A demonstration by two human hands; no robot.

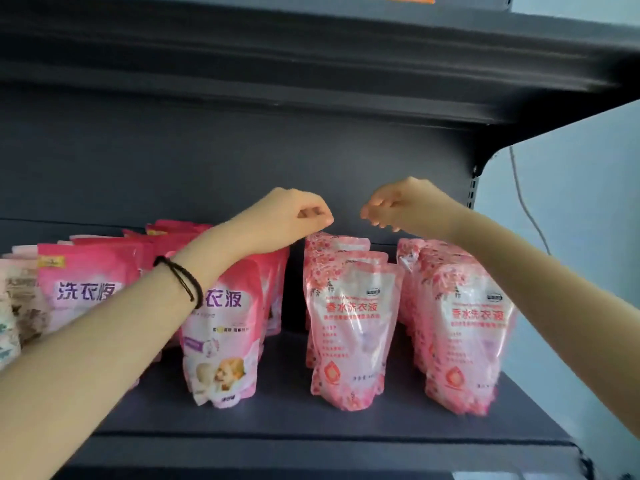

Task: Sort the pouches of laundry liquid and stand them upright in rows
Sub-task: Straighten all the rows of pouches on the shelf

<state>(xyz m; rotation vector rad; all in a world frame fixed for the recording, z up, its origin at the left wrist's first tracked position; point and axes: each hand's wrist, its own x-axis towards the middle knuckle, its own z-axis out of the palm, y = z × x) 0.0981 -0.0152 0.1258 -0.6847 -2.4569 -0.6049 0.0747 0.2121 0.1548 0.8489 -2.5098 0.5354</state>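
Nearly done, I judge: pink plastic pouches (349, 327) stand rowed beneath my left hand (294, 216), fingers curled empty, and right hand (398, 206), fingers slack.

Bare arms; black cord band (182, 279) on left wrist

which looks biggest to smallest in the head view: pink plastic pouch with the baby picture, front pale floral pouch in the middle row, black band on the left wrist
1-2. Pink plastic pouch with baby picture, partly behind the left arm, and front pale floral pouch: alike, unranked.
3. Black band.
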